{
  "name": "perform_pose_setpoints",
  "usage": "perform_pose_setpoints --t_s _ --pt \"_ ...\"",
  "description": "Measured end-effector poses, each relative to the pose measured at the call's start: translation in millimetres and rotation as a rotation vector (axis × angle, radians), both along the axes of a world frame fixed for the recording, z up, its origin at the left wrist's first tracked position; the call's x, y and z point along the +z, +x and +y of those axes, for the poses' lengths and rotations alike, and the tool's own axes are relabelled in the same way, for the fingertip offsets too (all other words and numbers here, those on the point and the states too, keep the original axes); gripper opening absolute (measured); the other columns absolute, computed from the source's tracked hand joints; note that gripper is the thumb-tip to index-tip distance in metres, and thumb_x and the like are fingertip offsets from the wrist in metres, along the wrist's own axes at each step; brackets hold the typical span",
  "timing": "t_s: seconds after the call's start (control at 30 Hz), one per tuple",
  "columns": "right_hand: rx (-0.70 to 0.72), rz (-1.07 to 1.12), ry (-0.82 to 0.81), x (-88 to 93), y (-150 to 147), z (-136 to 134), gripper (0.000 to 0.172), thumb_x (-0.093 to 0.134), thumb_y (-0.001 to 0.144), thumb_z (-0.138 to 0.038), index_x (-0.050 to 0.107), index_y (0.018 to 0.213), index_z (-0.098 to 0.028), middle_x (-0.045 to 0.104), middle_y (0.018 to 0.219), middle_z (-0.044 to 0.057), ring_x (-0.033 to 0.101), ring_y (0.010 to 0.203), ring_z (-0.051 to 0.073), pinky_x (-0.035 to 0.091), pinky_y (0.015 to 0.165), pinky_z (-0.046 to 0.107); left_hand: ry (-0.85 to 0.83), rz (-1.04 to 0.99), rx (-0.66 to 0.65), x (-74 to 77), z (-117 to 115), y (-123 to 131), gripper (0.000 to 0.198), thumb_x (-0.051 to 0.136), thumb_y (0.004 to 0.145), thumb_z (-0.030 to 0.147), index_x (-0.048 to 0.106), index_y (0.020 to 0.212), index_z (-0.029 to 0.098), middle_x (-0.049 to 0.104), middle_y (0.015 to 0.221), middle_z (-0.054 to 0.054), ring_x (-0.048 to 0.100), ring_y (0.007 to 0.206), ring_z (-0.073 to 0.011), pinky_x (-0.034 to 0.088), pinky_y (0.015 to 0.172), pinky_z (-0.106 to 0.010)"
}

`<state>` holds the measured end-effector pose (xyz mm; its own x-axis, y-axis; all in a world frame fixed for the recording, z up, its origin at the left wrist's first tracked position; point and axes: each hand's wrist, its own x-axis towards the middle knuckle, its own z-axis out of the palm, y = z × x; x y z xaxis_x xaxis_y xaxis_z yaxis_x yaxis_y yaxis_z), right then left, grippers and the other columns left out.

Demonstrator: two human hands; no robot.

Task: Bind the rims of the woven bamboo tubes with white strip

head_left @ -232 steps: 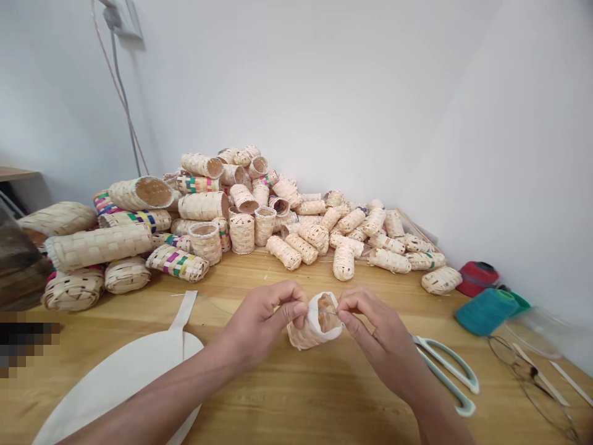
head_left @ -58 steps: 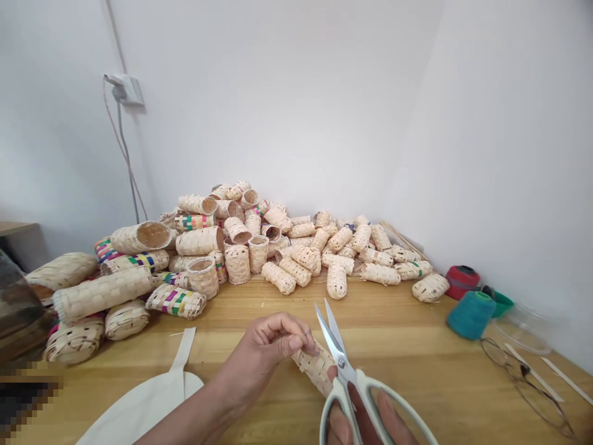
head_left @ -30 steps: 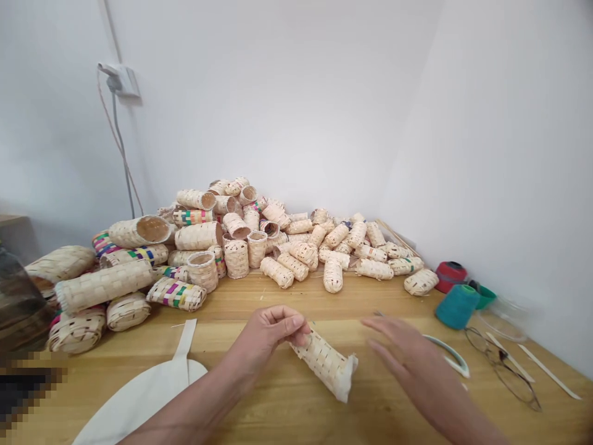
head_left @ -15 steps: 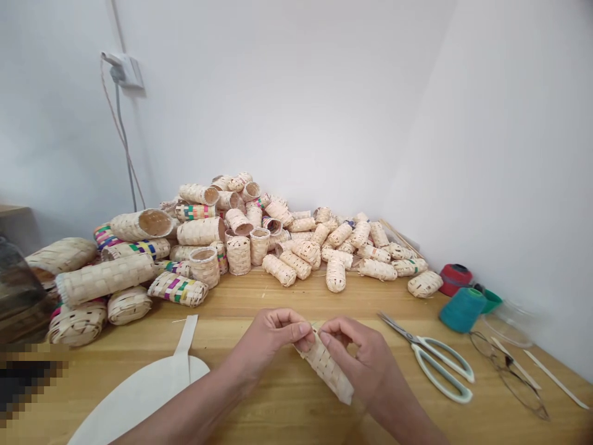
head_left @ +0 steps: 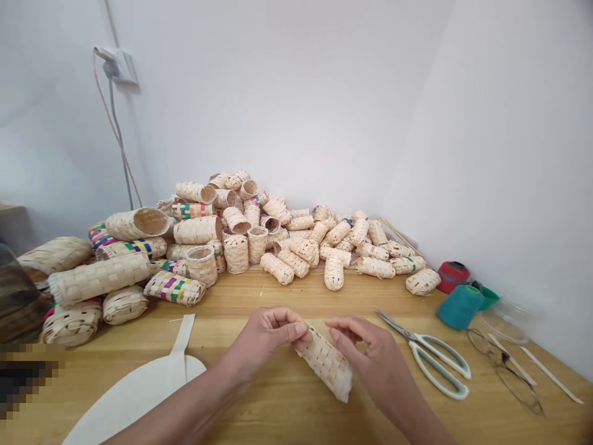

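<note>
A small tube woven from pale flat strips (head_left: pixel 327 361) slants over the table, its white-edged lower end towards me. My left hand (head_left: pixel 278 330) pinches its upper end between thumb and fingers. A thin, light sliver shows at that end, too fine to name. Just right of the woven tube is my right hand (head_left: pixel 364 346), fingers curled and thumb close to the index finger. Whatever lies between those fingertips is too small to make out. Scissors with pale handles (head_left: pixel 440 364) lie on the table right of my right hand.
Many woven tubes (head_left: pixel 199 230) are heaped along the wall. Red (head_left: pixel 453 276) and teal thread spools (head_left: pixel 459 307), eyeglasses (head_left: pixel 504 364) and loose flat strips (head_left: pixel 551 375) lie at the right. A white oval piece with a strip (head_left: pixel 139 395) lies left, under my left forearm.
My right hand has drawn slightly right, away from the woven tube's upper end, uncovering more of its weave. My left hand keeps its pinch. The view has shifted slightly.
</note>
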<state>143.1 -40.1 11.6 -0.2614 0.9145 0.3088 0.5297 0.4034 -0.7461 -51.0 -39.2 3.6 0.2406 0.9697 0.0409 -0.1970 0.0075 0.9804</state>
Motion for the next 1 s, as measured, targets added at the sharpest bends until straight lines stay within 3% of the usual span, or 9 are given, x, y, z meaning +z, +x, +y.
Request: perform_pose_setpoints --t_s 0.07,0.13,0.23,0.43,0.6,0.67,0.77,0.87,1.0 --pt "0.004 0.004 -0.012 0.3 0 0 0.026 0.055 0.083 -0.034 0.068 0.101 -0.022 0.068 0.087 0.004 0.060 0.077 0.019 0.045 0.071 0.028 -0.007 0.006 -0.008 -1.0 0 1 0.025 0.072 0.071 0.035 0.068 0.065 0.011 0.067 0.064 -0.004 0.055 0.060 -0.0116 0.043 0.065 -0.023" --pt "0.034 -0.002 -0.023 1.1 -3 -1 0.026 0.058 0.082 -0.034 0.068 0.103 -0.022 0.068 0.091 0.004 0.061 0.079 0.019 0.045 0.074 0.029 -0.004 0.008 -0.019 -1.4 0 1 0.025 0.072 0.071 0.036 0.068 0.065 0.011 0.067 0.064 -0.004 0.055 0.060 -0.0117 0.043 0.065 -0.024" --pt "0.122 -0.011 -0.007 2.7 -11 -2 0.016 0.056 0.084 -0.030 0.070 0.090 -0.023 0.068 0.087 0.002 0.060 0.079 0.018 0.043 0.073 0.027 0.007 0.005 -0.026 -0.4 -1 1 0.025 0.073 0.070 0.036 0.067 0.064 0.012 0.067 0.065 -0.004 0.055 0.060 -0.0119 0.043 0.065 -0.024" --pt "0.124 -0.022 0.051 3.7 -14 -1 0.021 0.049 0.086 -0.025 0.068 0.076 -0.022 0.066 0.075 0.001 0.057 0.072 0.016 0.040 0.067 0.026 0.003 -0.002 -0.027 1.4 -3 2 0.025 0.073 0.069 0.036 0.068 0.064 0.012 0.066 0.063 -0.004 0.055 0.060 -0.0122 0.042 0.065 -0.024" --pt "-0.014 0.091 -0.101 0.6 -6 6 0.026 0.052 0.085 -0.037 0.068 0.095 -0.020 0.067 0.086 0.003 0.058 0.074 0.018 0.043 0.065 0.026 -0.032 -0.045 -0.043 -2.6 -3 3 0.025 0.073 0.069 0.036 0.068 0.065 0.012 0.067 0.064 -0.004 0.056 0.060 -0.0122 0.043 0.066 -0.024" --pt "0.016 0.150 -0.180 -0.2 -7 7 0.032 0.052 0.084 -0.042 0.067 0.101 -0.019 0.067 0.087 0.004 0.058 0.073 0.017 0.043 0.062 0.025 -0.017 -0.039 -0.051 -2.9 -3 3 0.025 0.073 0.070 0.036 0.069 0.065 0.012 0.067 0.064 -0.004 0.056 0.060 -0.0121 0.043 0.066 -0.024" --pt "0.118 0.205 -0.230 -1.4 -14 5 0.031 0.049 0.086 -0.044 0.066 0.087 -0.019 0.066 0.076 0.002 0.057 0.067 0.015 0.042 0.059 0.024 -0.014 -0.020 -0.081 -0.8 -4 4 0.025 0.074 0.069 0.036 0.069 0.065 0.012 0.067 0.063 -0.004 0.057 0.060 -0.0123 0.043 0.066 -0.024" --pt "0.066 0.157 -0.137 -1.4 -22 3 0.029 0.050 0.085 -0.041 0.060 0.070 -0.019 0.062 0.064 0.000 0.054 0.060 0.014 0.039 0.055 0.023 -0.027 -0.006 -0.091 1.6 -5 5 0.025 0.074 0.069 0.036 0.070 0.066 0.012 0.067 0.063 -0.004 0.057 0.061 -0.0128 0.043 0.067 -0.024" --pt "-0.176 -0.010 0.154 6.7 -10 2 0.029 0.047 0.085 -0.039 0.052 0.064 -0.020 0.057 0.061 -0.001 0.051 0.060 0.015 0.038 0.057 0.024 -0.041 -0.022 -0.092 -1.5 -3 4 0.025 0.073 0.069 0.036 0.070 0.068 0.012 0.068 0.070 -0.005 0.055 0.064 -0.0127 0.043 0.067 -0.024"
